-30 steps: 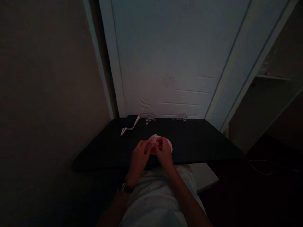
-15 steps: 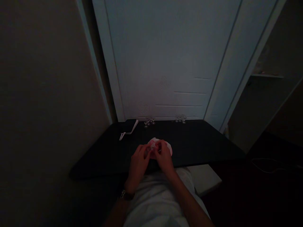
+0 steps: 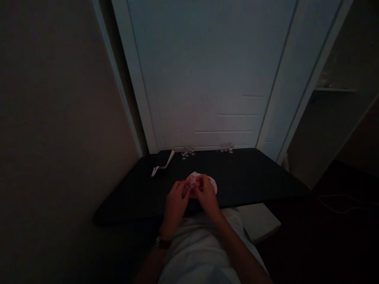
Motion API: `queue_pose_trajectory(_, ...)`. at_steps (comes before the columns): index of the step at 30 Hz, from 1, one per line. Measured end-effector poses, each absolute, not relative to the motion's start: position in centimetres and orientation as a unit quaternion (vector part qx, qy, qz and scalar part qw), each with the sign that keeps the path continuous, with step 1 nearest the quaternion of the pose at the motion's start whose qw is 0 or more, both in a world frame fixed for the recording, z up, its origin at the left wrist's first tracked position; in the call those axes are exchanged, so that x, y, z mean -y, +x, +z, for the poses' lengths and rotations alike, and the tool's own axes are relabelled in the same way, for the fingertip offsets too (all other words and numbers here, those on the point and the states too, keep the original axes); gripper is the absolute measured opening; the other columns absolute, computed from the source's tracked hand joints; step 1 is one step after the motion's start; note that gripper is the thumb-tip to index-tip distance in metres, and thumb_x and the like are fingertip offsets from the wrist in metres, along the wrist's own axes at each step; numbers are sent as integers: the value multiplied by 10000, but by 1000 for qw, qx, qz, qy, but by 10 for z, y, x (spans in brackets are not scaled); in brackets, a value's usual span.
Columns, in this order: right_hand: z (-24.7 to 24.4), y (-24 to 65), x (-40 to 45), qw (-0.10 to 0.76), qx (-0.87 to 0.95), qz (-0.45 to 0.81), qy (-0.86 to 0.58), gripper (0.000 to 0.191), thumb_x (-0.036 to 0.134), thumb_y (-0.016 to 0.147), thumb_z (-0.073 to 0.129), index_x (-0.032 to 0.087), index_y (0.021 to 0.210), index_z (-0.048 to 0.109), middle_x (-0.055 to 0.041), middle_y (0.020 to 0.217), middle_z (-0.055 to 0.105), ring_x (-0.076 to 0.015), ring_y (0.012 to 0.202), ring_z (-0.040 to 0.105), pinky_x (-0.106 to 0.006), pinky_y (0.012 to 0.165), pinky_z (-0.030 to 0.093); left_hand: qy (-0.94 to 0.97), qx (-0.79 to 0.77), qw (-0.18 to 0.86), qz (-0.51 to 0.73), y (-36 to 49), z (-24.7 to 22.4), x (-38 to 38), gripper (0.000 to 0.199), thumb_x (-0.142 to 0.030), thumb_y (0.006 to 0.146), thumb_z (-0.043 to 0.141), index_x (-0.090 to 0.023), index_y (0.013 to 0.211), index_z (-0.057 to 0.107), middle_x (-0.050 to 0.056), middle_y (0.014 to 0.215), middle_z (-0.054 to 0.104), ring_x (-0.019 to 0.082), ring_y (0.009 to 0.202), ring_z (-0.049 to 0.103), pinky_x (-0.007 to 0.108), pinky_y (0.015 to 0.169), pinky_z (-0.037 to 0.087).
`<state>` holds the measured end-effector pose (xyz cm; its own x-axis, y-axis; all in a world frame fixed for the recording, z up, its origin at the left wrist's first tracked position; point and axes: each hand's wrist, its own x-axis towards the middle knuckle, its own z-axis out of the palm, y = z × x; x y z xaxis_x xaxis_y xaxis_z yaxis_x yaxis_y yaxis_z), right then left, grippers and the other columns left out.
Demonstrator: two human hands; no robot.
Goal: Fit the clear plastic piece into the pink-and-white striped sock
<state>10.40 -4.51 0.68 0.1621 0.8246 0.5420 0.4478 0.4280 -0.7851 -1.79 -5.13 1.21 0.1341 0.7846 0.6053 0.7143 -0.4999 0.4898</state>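
Note:
A pink and white round item (image 3: 212, 185) lies near the front edge of the black table (image 3: 127, 197). Above it, both hands meet at a small clear, shiny piece (image 3: 192, 183). My left hand (image 3: 177, 201), with a watch on its wrist, pinches the piece from the left. From the right, my right hand (image 3: 207, 195) has its thumb and fingers closed on something reddish at the same spot. The dim light and the fingers hide the details of what is held.
A dark case with a white edge (image 3: 161, 159) lies at the table's back left. Small clear knobbed pieces (image 3: 188, 152) stand at the back, with a similar group (image 3: 226, 148) farther right. A white door (image 3: 201, 71) rises behind. A pale box (image 3: 259, 221) sits below the front edge.
The camera view has shifted slightly. Both hands stay together over the pink item, with only small finger movement.

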Motion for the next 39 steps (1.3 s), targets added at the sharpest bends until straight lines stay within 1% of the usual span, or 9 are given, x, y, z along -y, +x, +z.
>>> queue_pose_trajectory(6,8,104,45,567,624,169,-511,126,137,755,437,204,849,489,-27,856,544,-162,769,525,-288,695,431,747,-505,49,430,-18,11,50,212,-239,839,453,-230,1032,542,36,1008,565,182,872,569,321,783,462)
queue_pose_trajectory(11,9,105,47,561,628,174,-510,146,132,771,412,202,876,486,-35,881,548,-165,795,527,-297,717,430,749,-499,52,433,-18,11,50,223,-231,835,459,-240,1043,537,28,1009,566,184,899,566,318,804,458)
queue_pose_trajectory(17,7,104,46,566,623,176,-511,161,128,746,436,202,878,492,-28,849,555,-162,758,528,-294,697,434,747,-502,52,432,-18,12,51,213,-244,842,447,-222,1029,546,41,978,568,180,848,574,318,768,472)
queue_pose_trajectory(22,6,103,45,569,623,175,-507,169,123,736,438,201,875,493,-28,847,552,-163,766,523,-293,703,431,750,-494,52,436,-18,12,52,215,-227,835,455,-218,1031,544,44,1000,564,181,883,567,319,791,464)
queue_pose_trajectory(31,7,103,47,561,632,160,-510,162,128,763,413,192,891,490,-34,857,561,-161,775,522,-288,706,425,750,-500,43,431,-17,11,51,196,-265,843,450,-215,1006,548,40,980,569,177,858,568,310,766,462)
queue_pose_trajectory(35,6,103,46,558,639,150,-507,150,120,766,408,198,875,475,-29,852,550,-162,785,520,-283,702,419,754,-499,36,427,-17,12,52,197,-261,842,450,-209,1009,542,41,975,568,177,868,562,310,780,452)
queue_pose_trajectory(39,4,103,45,553,641,151,-510,150,124,767,413,202,882,470,-24,845,546,-159,763,519,-278,684,416,754,-499,35,426,-17,11,52,197,-265,844,451,-206,1010,538,38,966,568,173,861,557,301,770,446)
